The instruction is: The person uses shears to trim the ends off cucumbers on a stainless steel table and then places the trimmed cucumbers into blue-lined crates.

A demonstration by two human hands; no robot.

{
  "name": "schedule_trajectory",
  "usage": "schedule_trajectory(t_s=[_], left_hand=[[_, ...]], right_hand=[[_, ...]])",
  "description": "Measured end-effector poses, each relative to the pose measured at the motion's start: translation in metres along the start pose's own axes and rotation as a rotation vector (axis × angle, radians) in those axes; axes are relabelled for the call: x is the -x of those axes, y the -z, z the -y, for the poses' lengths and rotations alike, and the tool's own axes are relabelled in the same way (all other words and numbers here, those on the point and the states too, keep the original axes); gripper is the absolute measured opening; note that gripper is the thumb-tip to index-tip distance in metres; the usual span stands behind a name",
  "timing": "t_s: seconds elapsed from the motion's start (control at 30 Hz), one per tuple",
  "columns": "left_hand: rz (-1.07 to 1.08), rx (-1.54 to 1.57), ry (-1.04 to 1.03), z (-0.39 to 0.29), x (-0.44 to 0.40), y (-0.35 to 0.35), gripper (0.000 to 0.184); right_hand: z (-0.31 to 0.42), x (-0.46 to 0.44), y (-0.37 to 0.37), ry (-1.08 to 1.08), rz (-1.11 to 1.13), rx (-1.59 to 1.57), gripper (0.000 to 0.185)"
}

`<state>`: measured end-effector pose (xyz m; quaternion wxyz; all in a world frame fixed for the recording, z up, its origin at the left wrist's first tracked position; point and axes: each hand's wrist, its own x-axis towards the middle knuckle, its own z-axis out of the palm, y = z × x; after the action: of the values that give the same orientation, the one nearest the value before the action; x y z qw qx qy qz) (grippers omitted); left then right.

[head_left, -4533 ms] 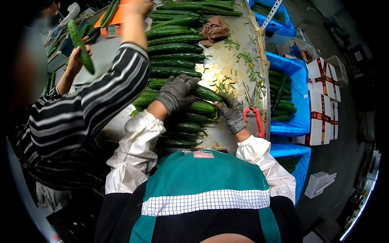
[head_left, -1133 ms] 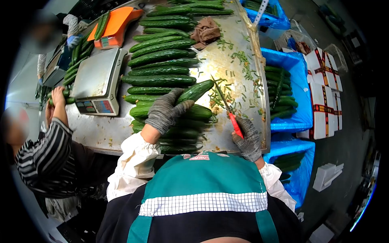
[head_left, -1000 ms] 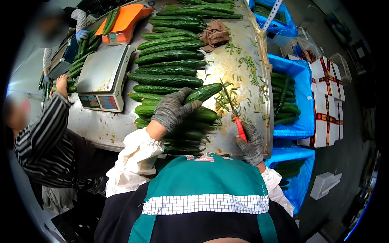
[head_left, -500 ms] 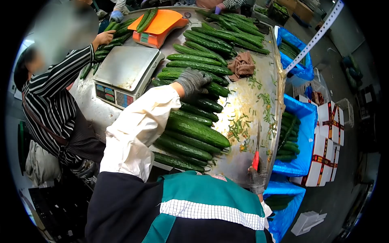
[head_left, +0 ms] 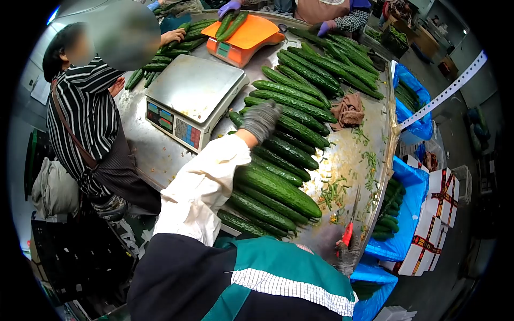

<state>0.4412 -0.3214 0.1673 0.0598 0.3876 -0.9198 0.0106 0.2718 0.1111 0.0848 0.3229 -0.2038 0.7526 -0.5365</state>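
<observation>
My left hand (head_left: pixel 261 122), in a grey knit glove, lies across the row of long green cucumbers. Its fingers curl over a cucumber (head_left: pixel 302 131) near that one's left end; their tips are partly hidden. More cucumbers (head_left: pixel 278 187) lie side by side just below this hand. At the table's lower right edge, my gloved right hand (head_left: pixel 348 255) is closed round a red-handled cutting tool (head_left: pixel 348 233). Its long thin blade points up and away over the table; whether it is a knife or scissors I cannot tell.
A flat scale (head_left: pixel 197 88) and an orange scale (head_left: pixel 243 32) with two cucumbers stand on the metal table. A brown cloth (head_left: pixel 349 111) and green scraps (head_left: pixel 334 192) lie right. Blue-lined crates (head_left: pixel 409 208) line the right edge. A striped-sleeved person (head_left: pixel 88 123) stands left; others work behind.
My view has shifted, so the table sits further right. My left hand stays over the cucumbers. The striped person's arm is drawn back. A purple-gloved hand now shows behind the orange scale.
</observation>
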Motion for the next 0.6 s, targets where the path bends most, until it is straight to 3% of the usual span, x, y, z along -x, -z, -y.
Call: schedule_trajectory(t_s=[0.1, 0.17, 0.33, 0.4, 0.43, 0.57, 0.6], left_hand=[[0.063, -0.118, 0.071, 0.03, 0.002, 0.007, 0.026], [0.373, -0.159, 0.139, 0.048, 0.003, 0.005, 0.025], [0.324, -0.087, 0.079, 0.084, 0.011, -0.01, 0.024], [0.419, -0.055, 0.159, 0.092, 0.013, -0.017, 0.025], [0.439, -0.084, 0.092, 0.097, 0.015, -0.019, 0.027], [0.534, -0.093, 0.219, 0.107, 0.004, -0.048, 0.036], [0.387, 0.147, 0.338, 0.113, -0.006, -0.07, 0.04]], right_hand=[[0.001, -0.004, -0.003, -0.001, -0.002, -0.003, 0.054], [0.003, -0.006, -0.006, -0.027, -0.011, -0.043, 0.055], [0.007, -0.013, -0.011, -0.055, -0.024, -0.094, 0.055], [0.008, -0.015, -0.013, -0.057, -0.034, -0.107, 0.055], [0.008, -0.015, -0.014, -0.064, -0.04, -0.12, 0.055], [0.008, -0.019, -0.017, -0.077, -0.036, -0.152, 0.055], [0.009, -0.021, -0.018, -0.08, -0.032, -0.153, 0.055]])
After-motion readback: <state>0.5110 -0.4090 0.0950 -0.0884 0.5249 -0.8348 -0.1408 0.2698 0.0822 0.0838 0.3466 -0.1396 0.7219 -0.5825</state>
